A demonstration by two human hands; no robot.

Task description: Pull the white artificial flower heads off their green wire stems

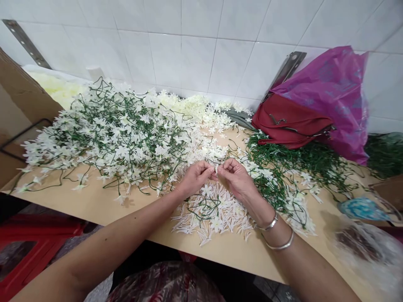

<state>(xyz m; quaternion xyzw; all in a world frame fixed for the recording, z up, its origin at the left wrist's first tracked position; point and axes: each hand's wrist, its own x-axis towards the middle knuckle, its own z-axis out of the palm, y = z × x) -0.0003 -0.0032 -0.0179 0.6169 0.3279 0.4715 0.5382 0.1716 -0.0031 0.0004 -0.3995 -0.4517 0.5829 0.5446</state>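
Note:
Over the middle of the table, my left hand (195, 179) and my right hand (236, 179) meet at the fingertips, both closed in a pinch. A small white artificial flower piece (216, 168) shows between them, mostly covered by the fingers. Right below lies a heap of thin white flower pieces (226, 209), with a looped green stem (206, 209) and some white blossoms on top. To the left spreads a large pile of white artificial flowers on green stems (126, 130). Loose cream-white petals (217, 119) lie behind my hands.
Green stems (273, 155) are heaped on the right, under a red bag (292, 119) and a purple plastic bag (333, 92). A clear plastic bag (374, 247) and a blue patterned item (362, 208) sit farther right. A cardboard box (25, 92) borders the left; a red stool (37, 239) stands below.

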